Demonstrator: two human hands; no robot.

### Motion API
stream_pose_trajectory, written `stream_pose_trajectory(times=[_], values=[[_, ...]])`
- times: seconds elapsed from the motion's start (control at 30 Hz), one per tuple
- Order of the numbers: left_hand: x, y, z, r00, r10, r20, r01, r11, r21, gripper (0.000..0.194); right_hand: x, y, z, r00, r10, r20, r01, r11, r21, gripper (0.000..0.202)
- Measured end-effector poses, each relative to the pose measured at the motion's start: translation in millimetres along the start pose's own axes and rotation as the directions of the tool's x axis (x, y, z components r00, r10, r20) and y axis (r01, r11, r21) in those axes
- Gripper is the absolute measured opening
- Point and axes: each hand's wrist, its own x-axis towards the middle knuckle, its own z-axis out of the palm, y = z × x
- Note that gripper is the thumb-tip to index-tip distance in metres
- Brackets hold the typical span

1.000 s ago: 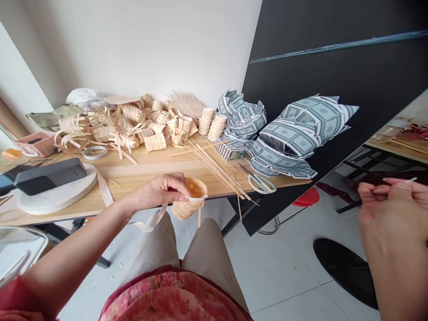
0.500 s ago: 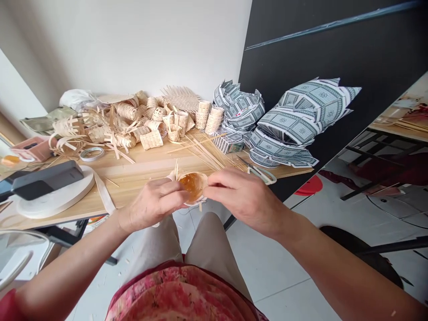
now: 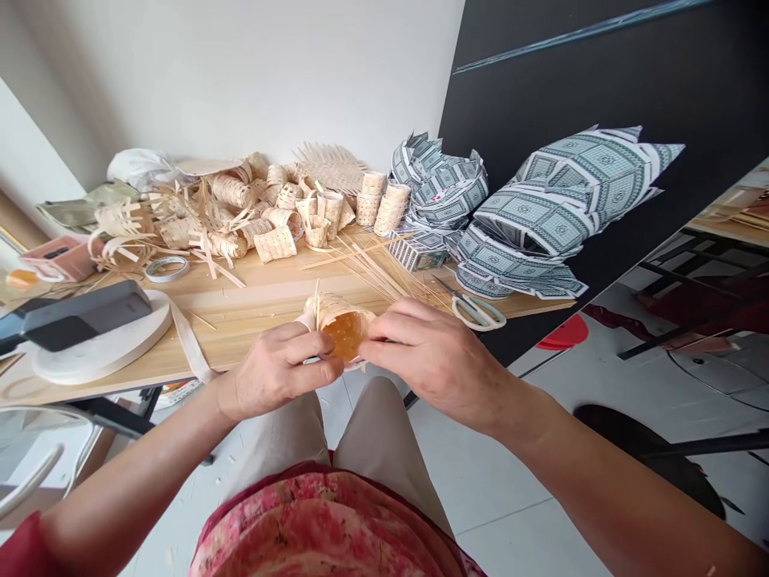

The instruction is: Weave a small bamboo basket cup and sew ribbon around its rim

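Note:
A small woven bamboo cup [image 3: 344, 330] is held over the table's front edge, its mouth tipped toward me and its inside amber-coloured. My left hand [image 3: 282, 369] is closed on the left side of its rim, beside a thin strip [image 3: 317, 300] that sticks upward. On the right side, the fingers of my right hand [image 3: 438, 361] pinch the rim. My fingertips partly cover the rim, so any strip inside the pinch is hard to make out.
Several woven cups and loose strips [image 3: 222, 216] are heaped at the back. White-handled scissors [image 3: 477, 311] lie right of my hands, near patterned folded-paper pieces [image 3: 541, 200]. A roll of pale strip [image 3: 159, 320] with a dark device on it and a tape roll [image 3: 167, 269] are at left.
The cup has tipped so more of its outer wall and inside show. Both hands remain on its rim with slightly shifted fingers. The whole view has moved a little.

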Motion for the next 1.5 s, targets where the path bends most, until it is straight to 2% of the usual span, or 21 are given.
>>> stream_pose_trajectory(times=[0.6,0.73,0.8,0.93,1.1,1.3,1.5], values=[[0,1,0.4,1.0,-0.017,0.025,0.017,1.0,-0.015,0.019,0,0,8,0.999,-0.011,0.039,0.011,1.0,-0.012,0.026],[1,0,3.2,0.992,-0.07,0.103,0.084,0.987,-0.134,0.024,-1,3,10,0.995,0.007,0.095,-0.01,0.999,0.039,0.028],[3,-2,4.7,0.971,-0.124,0.204,0.182,0.937,-0.298,0.025,-3,7,13,0.992,0.026,0.128,-0.041,0.992,0.117,0.028],[13,-9,6.3,0.914,-0.131,0.385,0.349,0.739,-0.577,0.026,-6,15,19,0.983,0.058,0.174,-0.109,0.948,0.3,0.026],[19,-17,9.2,0.89,-0.056,0.452,0.394,0.591,-0.704,0.025,-9,20,20,0.966,0.114,0.231,-0.204,0.887,0.414,0.02],[22,-20,12.9,0.874,0.0,0.486,0.399,0.569,-0.719,0.027,-11,22,20,0.95,0.15,0.273,-0.265,0.85,0.455,0.017],[26,-16,14.6,0.902,0.013,0.431,0.336,0.606,-0.721,0.029,-11,24,22,0.971,0.117,0.21,-0.205,0.862,0.463,0.018]])
